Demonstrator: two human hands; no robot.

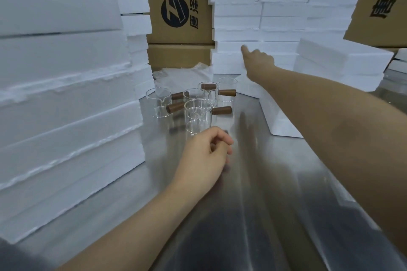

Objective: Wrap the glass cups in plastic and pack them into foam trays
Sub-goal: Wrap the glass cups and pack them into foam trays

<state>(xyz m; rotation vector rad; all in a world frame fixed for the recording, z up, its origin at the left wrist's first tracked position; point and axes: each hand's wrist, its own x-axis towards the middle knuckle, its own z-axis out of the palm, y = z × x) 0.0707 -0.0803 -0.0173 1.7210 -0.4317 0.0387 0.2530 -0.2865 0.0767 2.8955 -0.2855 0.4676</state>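
Observation:
Several clear glass cups (196, 114) with brown wooden side handles stand grouped on the steel table (253, 204). Behind them lies a heap of clear plastic bags (185, 73). My left hand (206, 156) rests on the table just in front of the nearest cup, its fingers loosely curled and holding nothing. My right hand (257, 59) is stretched far forward to the stack of white foam trays (237, 50) at the back; its fingers are blurred and reach the front of the stack. A single foam tray (279, 121) lies flat on the table under my right forearm.
A tall stack of foam trays (66, 94) fills the left side up to the table edge. More foam stacks (339, 61) stand at the back right. Brown cardboard boxes (176, 17) with black print stand behind the cups and at the upper right.

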